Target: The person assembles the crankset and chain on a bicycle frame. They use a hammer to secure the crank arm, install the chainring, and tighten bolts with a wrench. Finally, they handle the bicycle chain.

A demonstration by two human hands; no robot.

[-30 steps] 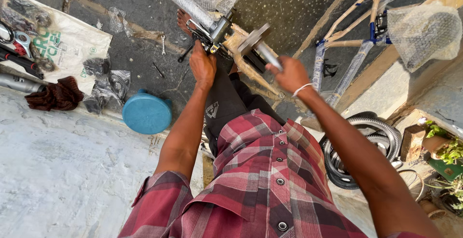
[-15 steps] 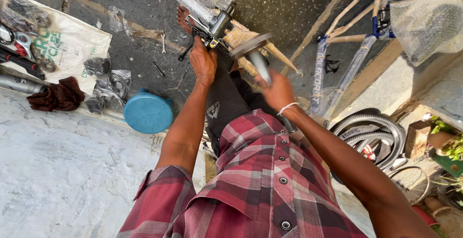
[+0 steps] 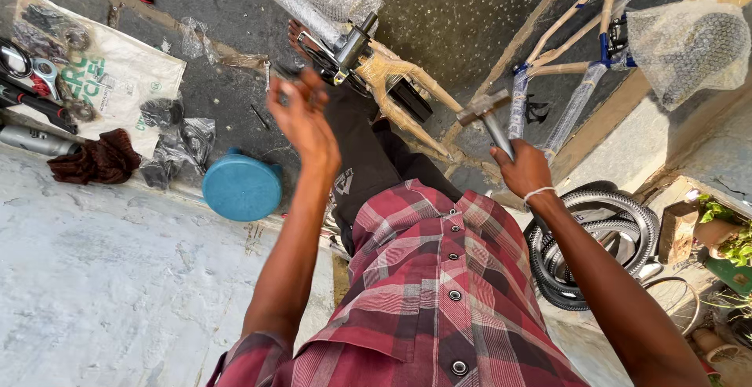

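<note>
Hammer gripped in right hand, fist clenched round the metal handle, head raised at upper centre-right of frame, apart from the wrapped bicycle frame that runs from top centre down toward the middle. Left hand lifted at upper centre-left, blurred, fingers curled just beside the frame's bottom bracket; grasping something or merely closed, cannot tell. Open dark floor between the two hands only as a narrow gap, crossed by paper-wrapped frame tubes. Blue round lid at centre-left, at the edge of a pale concrete slab filling the lower left, bare and roomy. Printed sack with tools at upper left, dark rag below it. Stacked tyres at right, close under the right forearm. Second wrapped frame against the upper-right edge.
</note>
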